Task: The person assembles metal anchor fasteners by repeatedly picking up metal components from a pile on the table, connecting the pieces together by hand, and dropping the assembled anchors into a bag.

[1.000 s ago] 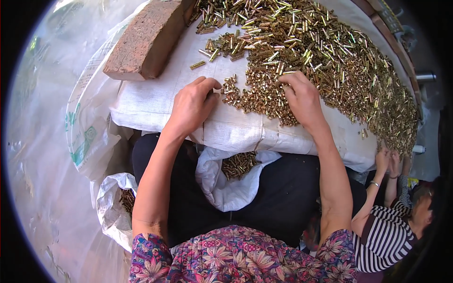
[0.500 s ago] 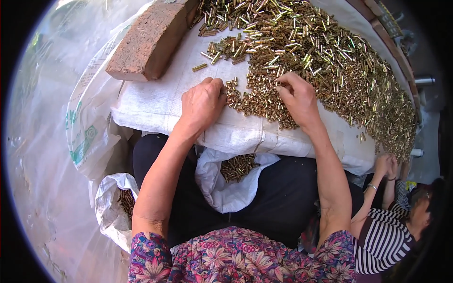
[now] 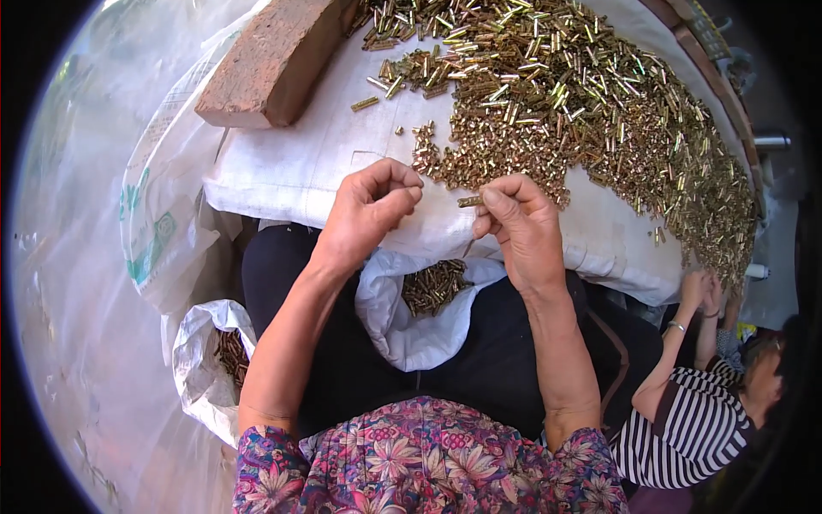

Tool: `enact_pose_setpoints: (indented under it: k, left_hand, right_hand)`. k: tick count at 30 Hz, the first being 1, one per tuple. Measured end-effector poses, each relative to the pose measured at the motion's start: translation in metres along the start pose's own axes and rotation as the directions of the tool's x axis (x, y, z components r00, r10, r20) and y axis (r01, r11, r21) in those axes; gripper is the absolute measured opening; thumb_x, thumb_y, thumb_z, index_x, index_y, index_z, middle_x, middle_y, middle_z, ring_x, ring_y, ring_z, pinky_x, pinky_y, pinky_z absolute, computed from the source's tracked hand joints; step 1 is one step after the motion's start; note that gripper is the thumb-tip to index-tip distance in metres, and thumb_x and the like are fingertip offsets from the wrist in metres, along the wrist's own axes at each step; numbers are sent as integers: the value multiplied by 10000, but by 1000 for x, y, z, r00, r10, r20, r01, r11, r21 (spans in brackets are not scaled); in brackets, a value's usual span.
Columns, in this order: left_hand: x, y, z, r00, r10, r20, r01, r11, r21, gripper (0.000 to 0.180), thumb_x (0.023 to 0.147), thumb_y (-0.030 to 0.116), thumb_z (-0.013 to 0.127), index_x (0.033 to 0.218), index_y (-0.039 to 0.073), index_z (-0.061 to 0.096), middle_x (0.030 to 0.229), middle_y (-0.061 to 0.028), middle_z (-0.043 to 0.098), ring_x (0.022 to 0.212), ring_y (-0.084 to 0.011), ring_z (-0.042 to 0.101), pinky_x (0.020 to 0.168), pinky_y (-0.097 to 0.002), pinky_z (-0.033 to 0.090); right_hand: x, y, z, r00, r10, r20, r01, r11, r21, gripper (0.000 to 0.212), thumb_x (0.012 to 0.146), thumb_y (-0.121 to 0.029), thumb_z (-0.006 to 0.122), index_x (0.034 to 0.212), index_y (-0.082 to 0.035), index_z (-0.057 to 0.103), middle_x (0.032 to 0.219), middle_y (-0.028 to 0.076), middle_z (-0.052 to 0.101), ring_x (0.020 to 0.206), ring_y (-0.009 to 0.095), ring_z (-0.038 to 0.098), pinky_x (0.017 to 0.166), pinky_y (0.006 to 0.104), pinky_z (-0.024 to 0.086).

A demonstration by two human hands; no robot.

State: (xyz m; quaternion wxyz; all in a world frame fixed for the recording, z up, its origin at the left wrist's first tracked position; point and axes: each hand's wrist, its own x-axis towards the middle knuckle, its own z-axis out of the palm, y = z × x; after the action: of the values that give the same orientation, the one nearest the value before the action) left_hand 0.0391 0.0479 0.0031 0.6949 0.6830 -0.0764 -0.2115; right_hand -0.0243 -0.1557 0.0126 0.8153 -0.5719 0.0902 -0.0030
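Observation:
My right hand pinches a small brass-coloured metal tube between thumb and fingers, its end pointing left. Facing it across a short gap is my left hand, thumb and fingertips brought together; anything between them is too small or hidden to make out. Both hands are raised over the near edge of the white cloth-covered surface. Just beyond them lies a heap of tiny brass-coloured fittings, which runs into a larger pile of brass-coloured tubes.
A brick rests at the surface's left. In my lap, an open white sack holds several metal pieces; another white sack stands lower left. Plastic sheeting covers the left. At right, a person in a striped top reaches toward the pile.
Both hands have drawn back from the heap toward me, and the right has come leftward. The tube now shows in my right fingers.

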Motion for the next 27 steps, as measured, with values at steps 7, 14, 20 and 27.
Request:
enact_pose_setpoints:
  k: [7,14,20,27]
  left_hand:
    - [-23,-12,9,978,-8,207,104,884,-456,122,879,45,576,996,11,563,803,-67,654,680,-122,638,637,-253,526]
    - [-30,-17,13,979,11,202,91,868,-488,101,899,52,586,987,7,567,812,-69,655,675,-115,630,640,-242,518]
    - [-33,-24,11,984,59,169,29,878,-477,113,907,77,615,980,5,567,804,-66,651,676,-111,627,642,-236,515]
    - [-37,-28,17,981,57,187,65,806,-588,97,919,72,605,979,5,570,813,-62,655,689,-104,633,643,-226,517]
  right_hand:
    - [-20,12,17,1000,-1,4,1,998,-70,86,942,-106,598,964,-24,592,812,51,626,683,105,613,641,250,530]
    - [-26,19,19,999,-33,3,33,997,-70,84,946,-107,591,962,-25,579,817,59,621,689,115,617,643,262,537]
    - [-27,21,16,996,56,67,-59,997,40,82,955,-103,574,945,-24,553,836,65,611,690,129,616,638,275,537]
    - [-30,23,15,970,208,125,-235,936,263,59,930,-85,583,911,-29,578,803,41,616,688,121,607,633,251,498]
